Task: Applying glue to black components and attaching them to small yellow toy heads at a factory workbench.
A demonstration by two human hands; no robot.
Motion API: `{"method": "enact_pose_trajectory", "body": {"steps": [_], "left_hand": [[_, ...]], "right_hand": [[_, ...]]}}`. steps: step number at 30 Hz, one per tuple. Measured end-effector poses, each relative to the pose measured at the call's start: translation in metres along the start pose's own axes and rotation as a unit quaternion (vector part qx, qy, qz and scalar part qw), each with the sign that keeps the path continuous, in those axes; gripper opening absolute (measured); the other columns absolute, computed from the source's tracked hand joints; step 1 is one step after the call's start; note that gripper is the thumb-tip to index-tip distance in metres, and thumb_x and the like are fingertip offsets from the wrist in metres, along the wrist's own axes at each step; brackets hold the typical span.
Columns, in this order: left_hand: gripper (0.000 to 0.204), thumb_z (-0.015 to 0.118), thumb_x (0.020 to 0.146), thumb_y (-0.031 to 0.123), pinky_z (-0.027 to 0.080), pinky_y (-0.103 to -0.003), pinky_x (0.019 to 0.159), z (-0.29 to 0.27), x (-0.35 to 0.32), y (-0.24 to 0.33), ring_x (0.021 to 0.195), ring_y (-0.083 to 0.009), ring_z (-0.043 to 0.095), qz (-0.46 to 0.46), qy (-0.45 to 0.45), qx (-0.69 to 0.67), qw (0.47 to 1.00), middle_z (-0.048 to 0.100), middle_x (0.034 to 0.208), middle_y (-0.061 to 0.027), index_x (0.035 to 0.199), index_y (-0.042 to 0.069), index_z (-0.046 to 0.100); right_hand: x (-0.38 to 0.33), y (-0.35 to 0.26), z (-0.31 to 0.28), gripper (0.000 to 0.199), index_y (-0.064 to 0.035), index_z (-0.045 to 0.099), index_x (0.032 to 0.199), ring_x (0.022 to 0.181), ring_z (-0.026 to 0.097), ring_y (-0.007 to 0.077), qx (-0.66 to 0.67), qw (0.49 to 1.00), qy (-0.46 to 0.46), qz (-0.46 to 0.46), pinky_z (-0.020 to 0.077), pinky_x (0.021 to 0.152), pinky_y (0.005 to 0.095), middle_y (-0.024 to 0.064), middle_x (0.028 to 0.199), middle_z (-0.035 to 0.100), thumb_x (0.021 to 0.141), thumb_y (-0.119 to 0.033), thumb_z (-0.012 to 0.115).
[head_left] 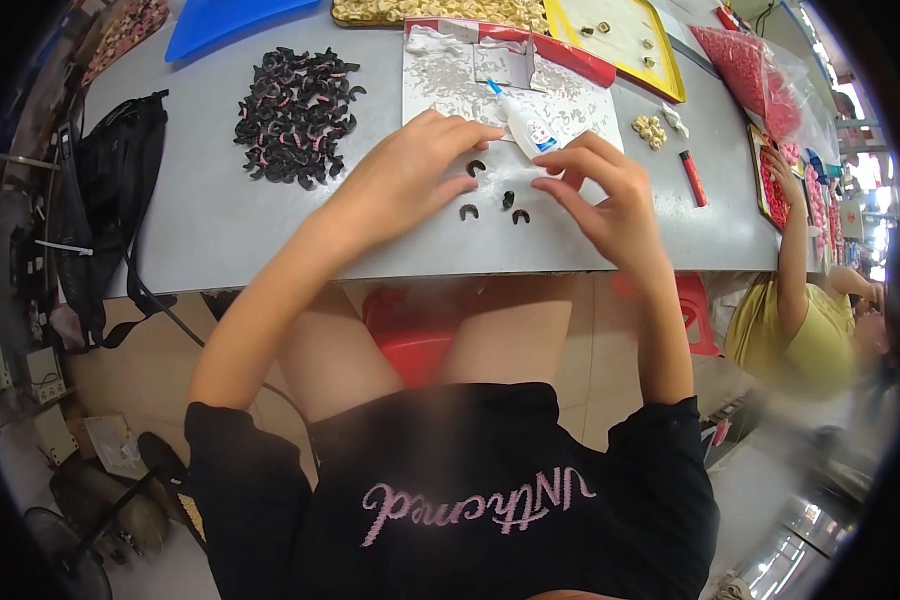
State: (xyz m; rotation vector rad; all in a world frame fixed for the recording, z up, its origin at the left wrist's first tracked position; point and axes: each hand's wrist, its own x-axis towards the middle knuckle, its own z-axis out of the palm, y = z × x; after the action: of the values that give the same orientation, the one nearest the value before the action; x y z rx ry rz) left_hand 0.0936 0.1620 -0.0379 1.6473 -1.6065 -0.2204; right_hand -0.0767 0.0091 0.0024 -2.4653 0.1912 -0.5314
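My left hand (415,168) rests over the grey table, its thumb and forefinger apart with nothing visible between them. A small dark curved piece (476,167) lies near the thumb. Opposite, my right hand (610,190) has its thumb and bent fingers apart, with the fingertips beside the base of a white glue bottle (526,124); whether they touch it I cannot tell. The bottle lies on its side, its blue-tipped nozzle pointing away from me. Between and below the hands are several more dark curved pieces (521,216), loose on the tabletop.
A pile of black curved pieces (295,115) is at left, a blue tray (230,22) behind it. A stained white board (435,85) lies ahead. At right are cream pieces (649,131), a red marker-like tube (693,178), a yellow tray (676,75) and another person's arm (793,240).
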Motion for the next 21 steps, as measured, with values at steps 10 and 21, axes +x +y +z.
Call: {"method": "enact_pose_trajectory", "body": {"steps": [10,21], "left_hand": [[0.046,0.068,0.074,0.0,0.05,-0.03,0.075,-0.006,0.01,-0.014,0.081,-0.0195,0.06,0.009,-0.058,-0.058,0.997,0.063,0.09,-0.0077,0.117,0.01,0.059],[0.052,0.068,0.071,-0.001,0.05,-0.03,0.073,-0.005,0.008,-0.015,0.083,-0.02,0.057,-0.029,-0.029,-0.092,0.995,0.064,0.089,-0.006,0.12,0.014,0.058]], "right_hand": [[0.002,0.004,0.015,0.019,-0.0051,0.066,0.088,0.071,0.061,0.0258,-0.014,0.994,-0.1,-0.042,0.0495,0.065,0.0341,0.0078,0.078,0.058,0.07,0.002,0.063],[-0.009,0.032,0.018,0.025,-0.0047,0.066,0.086,0.068,0.057,0.0214,-0.126,0.98,0.008,-0.151,0.0489,0.059,0.0311,0.0048,0.081,0.061,0.062,0.003,0.064]]}}
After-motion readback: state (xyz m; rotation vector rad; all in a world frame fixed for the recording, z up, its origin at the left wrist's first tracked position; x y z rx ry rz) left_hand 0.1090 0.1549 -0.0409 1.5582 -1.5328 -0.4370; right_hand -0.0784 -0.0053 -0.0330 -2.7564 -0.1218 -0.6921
